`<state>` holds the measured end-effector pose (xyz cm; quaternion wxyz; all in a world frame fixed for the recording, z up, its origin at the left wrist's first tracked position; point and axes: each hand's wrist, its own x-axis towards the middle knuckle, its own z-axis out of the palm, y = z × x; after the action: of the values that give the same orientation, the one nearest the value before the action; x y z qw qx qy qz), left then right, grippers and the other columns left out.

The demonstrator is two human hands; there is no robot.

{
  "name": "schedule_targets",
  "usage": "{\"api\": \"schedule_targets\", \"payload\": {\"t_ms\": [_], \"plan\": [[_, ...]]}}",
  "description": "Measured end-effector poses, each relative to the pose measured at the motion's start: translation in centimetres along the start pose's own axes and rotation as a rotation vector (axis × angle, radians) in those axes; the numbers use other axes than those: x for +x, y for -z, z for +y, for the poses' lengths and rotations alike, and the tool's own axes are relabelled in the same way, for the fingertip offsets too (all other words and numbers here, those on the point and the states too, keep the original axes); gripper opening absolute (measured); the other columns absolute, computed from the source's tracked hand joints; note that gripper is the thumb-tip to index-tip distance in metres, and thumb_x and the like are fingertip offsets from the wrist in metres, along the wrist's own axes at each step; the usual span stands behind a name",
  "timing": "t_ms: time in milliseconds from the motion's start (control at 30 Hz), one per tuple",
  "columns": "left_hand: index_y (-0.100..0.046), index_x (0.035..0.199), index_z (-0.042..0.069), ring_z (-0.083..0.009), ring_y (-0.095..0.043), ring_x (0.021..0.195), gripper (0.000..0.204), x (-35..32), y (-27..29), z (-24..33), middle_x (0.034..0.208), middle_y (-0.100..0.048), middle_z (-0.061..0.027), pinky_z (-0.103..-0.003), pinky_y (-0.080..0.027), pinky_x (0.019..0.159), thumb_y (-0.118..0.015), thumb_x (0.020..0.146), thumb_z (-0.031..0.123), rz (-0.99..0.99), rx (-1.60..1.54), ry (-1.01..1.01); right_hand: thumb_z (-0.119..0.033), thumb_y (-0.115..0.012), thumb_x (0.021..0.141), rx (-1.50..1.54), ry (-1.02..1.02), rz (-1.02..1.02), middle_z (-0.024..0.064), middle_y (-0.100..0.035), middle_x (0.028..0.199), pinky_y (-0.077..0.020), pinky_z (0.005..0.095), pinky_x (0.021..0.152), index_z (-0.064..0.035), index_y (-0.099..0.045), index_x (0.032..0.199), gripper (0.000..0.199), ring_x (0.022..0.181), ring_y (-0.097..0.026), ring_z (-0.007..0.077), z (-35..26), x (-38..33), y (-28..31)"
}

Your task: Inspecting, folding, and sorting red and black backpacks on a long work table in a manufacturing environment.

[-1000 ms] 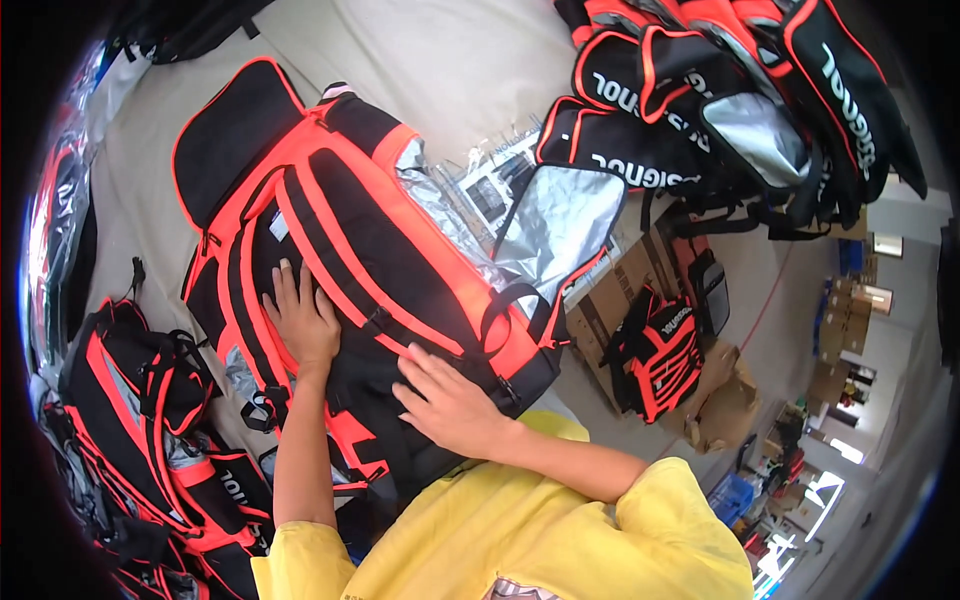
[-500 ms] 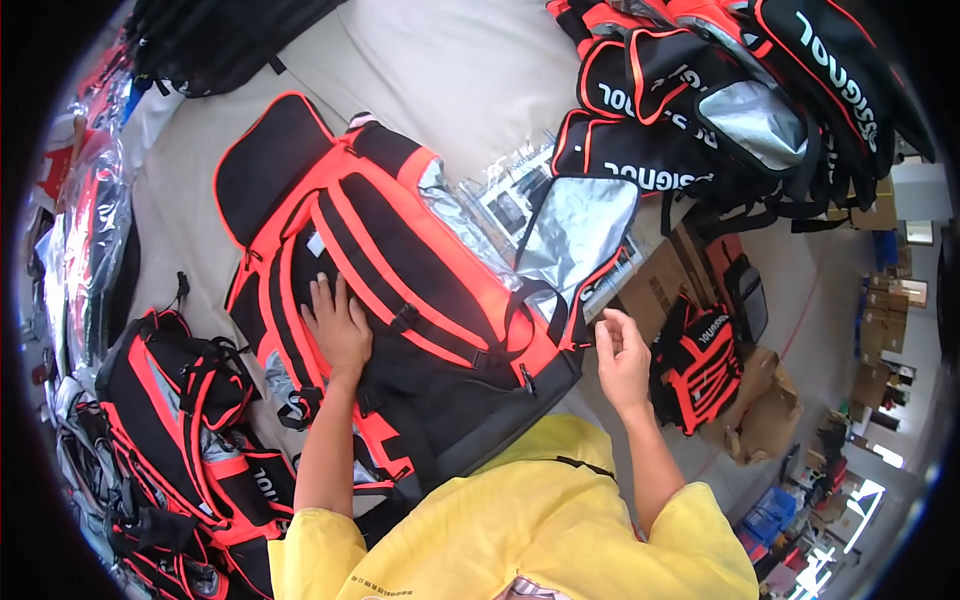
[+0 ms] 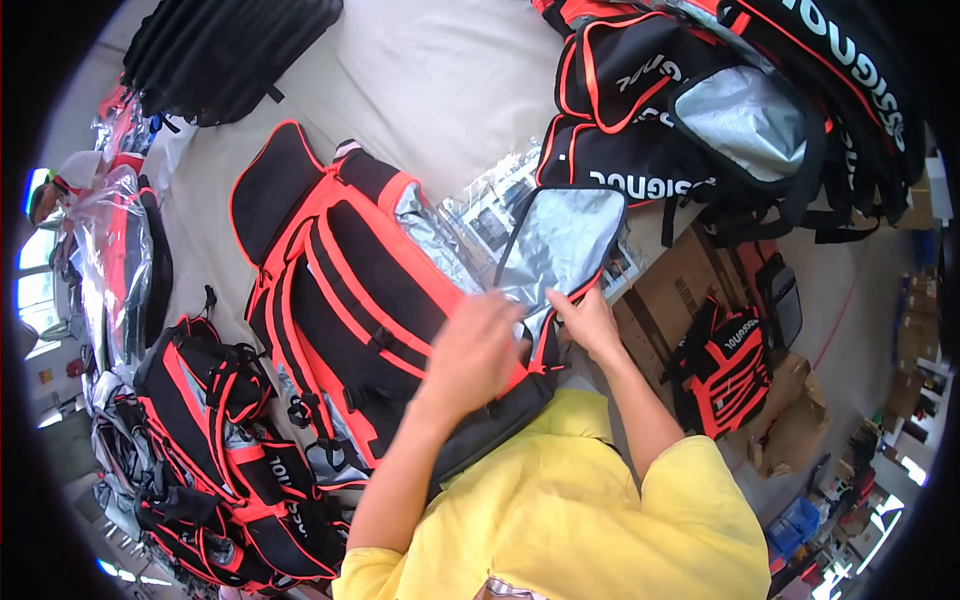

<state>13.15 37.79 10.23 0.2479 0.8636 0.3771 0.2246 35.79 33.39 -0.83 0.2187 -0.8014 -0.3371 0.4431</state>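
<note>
A large black backpack with orange trim (image 3: pixel 340 290) lies flat on the beige table (image 3: pixel 440 90) in front of me. Its front flap (image 3: pixel 565 235) is folded open to the right and shows a silver lining. My right hand (image 3: pixel 592 322) pinches the flap's lower edge. My left hand (image 3: pixel 475 345) lies just beside it, fingers curled on the rim of the opened compartment where the flap joins the bag. The two hands are almost touching. My yellow shirt fills the lower edge of the view.
More black-and-orange bags are piled at the top right (image 3: pixel 700 110) and lower left (image 3: pixel 215 440). Plastic-wrapped bags (image 3: pixel 120 260) line the left. A dark bag (image 3: pixel 230 50) lies top left. A small orange-black bag (image 3: pixel 722 365) sits on cardboard boxes (image 3: pixel 670 290) to the right.
My right hand left the top of the backpack and went right to the flap's edge. My left hand then slid from the bag's left side over to the flap's base.
</note>
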Motion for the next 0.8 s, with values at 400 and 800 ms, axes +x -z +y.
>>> {"api": "schedule_targets", "payload": {"t_ms": [400, 800], "plan": [[-0.074, 0.091, 0.012, -0.0275, -0.06, 0.108, 0.039, -1.0, -5.0, 3.5, 0.095, -0.063, -0.0063, -0.055, -0.038, 0.116, -0.077, 0.086, 0.051, -0.505, 0.368, 0.159, -0.002, -0.059, 0.096, 1.062, -0.415, -0.596, 0.0172, -0.073, 0.112, -0.0616, 0.0504, 0.097, 0.011, -0.067, 0.116, 0.026, 0.104, -0.073, 0.031, 7.9, 2.3, 2.9], [-0.073, 0.103, 0.009, -0.028, -0.063, 0.112, 0.04, -0.2, -5.2, 3.5, 0.105, -0.067, -0.0072, -0.051, -0.04, 0.113, -0.08, 0.085, 0.044, -0.312, 0.284, 0.29, 0.0, -0.062, 0.099, 0.777, -0.205, -0.742, 0.0143, -0.076, 0.099, -0.0626, 0.0397, 0.084, 0.0056, -0.074, 0.1, 0.013, 0.091, -0.076, 0.0239, 10.5, 4.6, 2.1]]}}
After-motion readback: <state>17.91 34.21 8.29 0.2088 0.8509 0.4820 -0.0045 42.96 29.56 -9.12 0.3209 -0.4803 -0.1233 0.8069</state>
